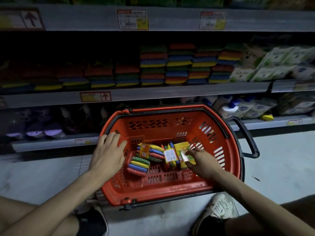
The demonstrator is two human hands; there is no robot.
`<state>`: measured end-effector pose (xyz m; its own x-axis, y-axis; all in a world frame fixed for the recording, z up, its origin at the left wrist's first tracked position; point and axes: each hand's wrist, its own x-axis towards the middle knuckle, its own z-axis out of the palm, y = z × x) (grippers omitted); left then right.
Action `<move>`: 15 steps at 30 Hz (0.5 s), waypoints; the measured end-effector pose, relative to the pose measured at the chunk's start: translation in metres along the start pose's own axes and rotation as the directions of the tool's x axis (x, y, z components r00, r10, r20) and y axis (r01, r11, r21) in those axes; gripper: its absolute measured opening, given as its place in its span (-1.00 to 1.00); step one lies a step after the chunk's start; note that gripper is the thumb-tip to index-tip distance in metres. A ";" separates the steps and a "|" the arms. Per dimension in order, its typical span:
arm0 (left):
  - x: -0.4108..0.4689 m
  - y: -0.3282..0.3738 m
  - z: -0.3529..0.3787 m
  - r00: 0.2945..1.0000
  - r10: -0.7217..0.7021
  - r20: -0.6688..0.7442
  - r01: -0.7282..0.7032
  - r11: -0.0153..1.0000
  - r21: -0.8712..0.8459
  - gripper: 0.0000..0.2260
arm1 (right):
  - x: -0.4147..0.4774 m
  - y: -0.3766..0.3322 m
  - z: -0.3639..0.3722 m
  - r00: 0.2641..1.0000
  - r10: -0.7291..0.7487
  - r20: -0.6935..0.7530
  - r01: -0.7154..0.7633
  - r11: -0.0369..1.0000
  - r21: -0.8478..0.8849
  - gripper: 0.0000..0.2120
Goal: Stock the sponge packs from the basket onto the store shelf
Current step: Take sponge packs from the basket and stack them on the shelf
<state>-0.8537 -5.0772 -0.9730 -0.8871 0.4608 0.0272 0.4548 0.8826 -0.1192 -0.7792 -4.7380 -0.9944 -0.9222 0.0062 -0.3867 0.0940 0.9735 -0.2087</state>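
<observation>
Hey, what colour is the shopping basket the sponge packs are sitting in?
The basket is orange-red with black handles, shown clearly in the head view.

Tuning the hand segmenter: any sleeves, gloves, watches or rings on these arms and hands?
No sleeves in view, right up to the frame edge. The left hand and right hand are ungloved; no watch, band or ring shows at either wrist or on the fingers.

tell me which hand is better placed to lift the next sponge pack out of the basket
Right. The right hand is inside the basket, fingers pinching the yellow sponge pack. The left hand rests spread on the basket's left wall, touching no pack, and seems better steadying it.
</observation>
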 end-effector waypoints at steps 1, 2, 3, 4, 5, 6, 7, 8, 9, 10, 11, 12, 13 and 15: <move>-0.005 0.003 0.001 1.000 0.005 0.013 -0.005 1.000 0.031 -0.61 | -0.002 0.000 0.002 1.000 -0.005 0.011 0.005 1.000 -0.002 -0.55; -0.011 0.005 0.000 1.000 -0.005 0.020 0.004 0.999 0.051 -0.61 | -0.005 -0.001 0.006 0.999 -0.009 0.032 0.009 1.000 0.002 -0.55; -0.017 0.008 -0.002 0.999 -0.023 0.025 0.022 0.998 0.061 -0.62 | -0.008 0.000 0.011 0.998 -0.011 0.064 0.011 1.000 0.008 -0.54; -0.023 0.011 -0.004 0.999 -0.039 0.027 0.037 0.997 0.066 -0.62 | -0.012 -0.001 0.016 0.995 -0.017 0.102 0.017 1.000 0.008 -0.53; -0.029 0.014 -0.004 0.998 -0.048 0.029 0.046 0.997 0.065 -0.62 | -0.015 0.000 0.022 0.990 -0.023 0.140 0.024 1.000 -0.002 -0.51; -0.035 0.016 -0.004 0.998 -0.052 0.034 0.050 0.997 0.064 -0.62 | -0.018 -0.001 0.027 0.985 -0.034 0.169 0.038 0.999 -0.019 -0.49; -0.042 0.018 -0.004 0.998 -0.053 0.039 0.050 0.997 0.065 -0.61 | -0.020 -0.002 0.033 0.981 -0.046 0.187 0.054 0.998 -0.037 -0.46; -0.048 0.020 -0.003 0.998 -0.050 0.041 0.047 0.997 0.064 -0.61 | -0.023 -0.004 0.039 0.978 -0.057 0.200 0.070 0.996 -0.057 -0.43; -0.054 0.021 -0.003 0.998 -0.046 0.040 0.044 0.997 0.058 -0.62 | -0.025 -0.006 0.046 0.976 -0.068 0.206 0.086 0.993 -0.080 -0.39; -0.059 0.023 -0.003 0.998 -0.045 0.043 0.043 0.998 0.045 -0.62 | -0.025 -0.010 0.052 0.975 -0.077 0.210 0.102 0.989 -0.107 -0.34; -0.063 0.025 -0.003 0.998 -0.047 0.050 0.046 0.998 0.031 -0.64 | -0.023 -0.015 0.057 0.974 -0.084 0.208 0.113 0.985 -0.129 -0.31; -0.066 0.026 -0.003 0.997 -0.052 0.056 0.051 0.998 0.020 -0.65 | -0.020 -0.022 0.061 0.976 -0.096 0.194 0.124 0.982 -0.141 -0.28; -0.067 0.025 -0.003 0.997 -0.059 0.056 0.058 0.998 0.012 -0.65 | -0.013 -0.031 0.065 0.980 -0.110 0.164 0.133 0.982 -0.137 -0.26; -0.066 0.023 -0.004 0.996 -0.068 0.058 0.069 0.998 -0.007 -0.66 | 0.007 -0.056 0.069 0.988 -0.142 0.053 0.147 0.984 -0.097 -0.19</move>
<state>-0.7848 -5.0872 -0.9736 -0.9191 0.3933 -0.0222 0.3933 0.9128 -0.1105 -0.7648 -4.8079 -1.0468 -0.9048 -0.1442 -0.4006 -0.0790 0.9814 -0.1750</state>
